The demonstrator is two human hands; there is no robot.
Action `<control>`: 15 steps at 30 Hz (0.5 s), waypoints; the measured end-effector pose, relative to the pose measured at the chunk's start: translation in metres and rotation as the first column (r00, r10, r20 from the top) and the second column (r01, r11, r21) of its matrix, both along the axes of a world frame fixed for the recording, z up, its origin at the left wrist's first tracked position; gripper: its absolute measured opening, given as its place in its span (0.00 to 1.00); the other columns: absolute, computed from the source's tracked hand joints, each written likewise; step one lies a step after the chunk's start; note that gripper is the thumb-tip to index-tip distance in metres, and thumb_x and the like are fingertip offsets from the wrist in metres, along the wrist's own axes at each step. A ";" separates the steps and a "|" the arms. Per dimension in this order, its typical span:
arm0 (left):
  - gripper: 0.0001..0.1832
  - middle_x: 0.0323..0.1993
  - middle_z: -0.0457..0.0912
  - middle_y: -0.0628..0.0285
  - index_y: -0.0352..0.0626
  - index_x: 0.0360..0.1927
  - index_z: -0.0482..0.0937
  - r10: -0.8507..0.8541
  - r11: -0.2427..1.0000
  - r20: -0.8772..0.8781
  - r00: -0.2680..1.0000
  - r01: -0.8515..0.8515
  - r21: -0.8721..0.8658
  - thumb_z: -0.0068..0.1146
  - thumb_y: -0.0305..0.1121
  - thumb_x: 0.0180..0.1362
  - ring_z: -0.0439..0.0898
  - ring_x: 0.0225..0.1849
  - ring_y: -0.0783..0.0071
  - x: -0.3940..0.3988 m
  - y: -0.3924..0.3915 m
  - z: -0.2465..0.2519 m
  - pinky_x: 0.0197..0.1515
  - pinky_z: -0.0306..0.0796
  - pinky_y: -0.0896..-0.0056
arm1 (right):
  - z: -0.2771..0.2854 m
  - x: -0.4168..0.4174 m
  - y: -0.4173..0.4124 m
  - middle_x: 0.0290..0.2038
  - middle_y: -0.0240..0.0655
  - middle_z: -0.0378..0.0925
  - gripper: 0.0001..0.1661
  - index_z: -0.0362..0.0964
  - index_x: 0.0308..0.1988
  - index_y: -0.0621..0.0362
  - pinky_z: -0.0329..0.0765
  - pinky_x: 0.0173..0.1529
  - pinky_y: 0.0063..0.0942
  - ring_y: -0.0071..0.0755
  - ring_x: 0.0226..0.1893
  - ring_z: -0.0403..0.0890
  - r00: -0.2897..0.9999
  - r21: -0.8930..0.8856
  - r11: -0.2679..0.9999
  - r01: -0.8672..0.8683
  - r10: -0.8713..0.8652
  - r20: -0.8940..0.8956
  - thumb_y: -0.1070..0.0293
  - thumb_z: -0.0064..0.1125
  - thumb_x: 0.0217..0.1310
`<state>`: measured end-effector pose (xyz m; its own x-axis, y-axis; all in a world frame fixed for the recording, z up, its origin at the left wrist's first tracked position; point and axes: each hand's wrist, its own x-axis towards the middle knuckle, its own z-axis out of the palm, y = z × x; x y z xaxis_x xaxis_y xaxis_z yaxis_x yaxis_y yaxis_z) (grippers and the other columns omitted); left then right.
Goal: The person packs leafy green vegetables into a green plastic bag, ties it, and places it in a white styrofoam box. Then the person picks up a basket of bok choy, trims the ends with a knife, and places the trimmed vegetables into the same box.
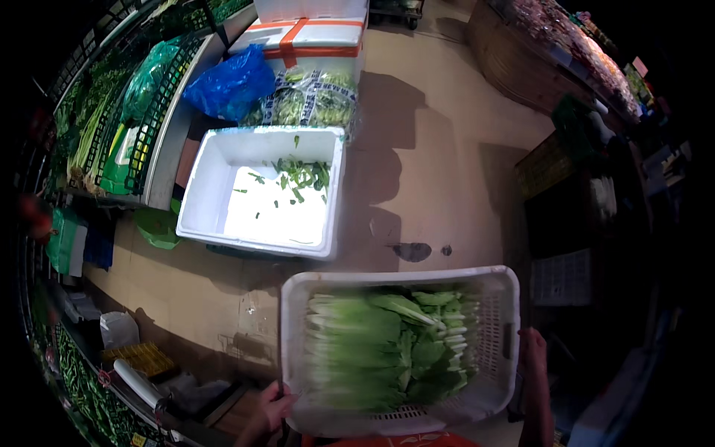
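Observation:
A white plastic crate [491, 335] with slotted walls is held up in front of my body. Leafy green vegetables with pale stalks [357, 346] lie in rows inside it. My left hand [275, 407] grips the crate's left end near its lower corner. At the opposite end, my right hand [533, 347] is on the rim beside the handle slot; its fingers are partly hidden. Beyond the crate stands a white foam box [212, 184] with loose green leaf scraps [301, 174] on its bottom.
Behind the foam box are a blue plastic bag [234, 84], bagged greens [313, 100] and taped foam boxes [324, 36]. Vegetable shelves [162, 145] run along the left. A wood-sided display counter [503, 61] curves at the far right. A yellow crate [139, 358] sits at lower left.

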<state>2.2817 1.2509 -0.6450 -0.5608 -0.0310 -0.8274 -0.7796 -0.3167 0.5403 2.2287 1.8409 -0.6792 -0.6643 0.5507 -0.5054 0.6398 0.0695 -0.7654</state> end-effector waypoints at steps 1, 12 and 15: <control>0.11 0.19 0.64 0.75 0.48 0.30 0.69 -0.041 0.999 -0.006 0.999 0.041 0.019 0.60 0.22 0.57 0.59 0.17 0.85 -0.011 0.012 0.000 0.19 0.51 0.79 | 0.020 0.004 0.010 0.16 0.18 0.61 0.23 0.77 0.36 0.57 0.53 0.16 0.20 0.12 0.13 0.57 0.999 0.029 0.999 0.034 -0.033 -0.031 0.50 0.49 0.72; 0.08 0.21 0.63 0.76 0.48 0.33 0.68 -0.529 0.845 -0.251 0.811 0.532 -0.064 0.56 0.24 0.59 0.57 0.16 0.90 -0.234 0.187 0.089 0.17 0.48 0.83 | 0.062 0.090 0.177 0.14 0.22 0.63 0.14 0.74 0.34 0.56 0.57 0.16 0.22 0.15 0.12 0.60 0.884 0.152 0.909 0.389 -0.322 -0.339 0.59 0.53 0.68; 0.09 0.21 0.63 0.75 0.47 0.33 0.68 -0.588 0.807 -0.325 0.741 0.565 -0.173 0.58 0.24 0.57 0.58 0.16 0.89 -0.279 0.221 0.105 0.17 0.48 0.82 | 0.138 0.043 0.150 0.16 0.22 0.63 0.10 0.72 0.32 0.54 0.54 0.14 0.22 0.16 0.11 0.59 0.907 0.090 0.908 0.410 -0.394 -0.150 0.62 0.53 0.66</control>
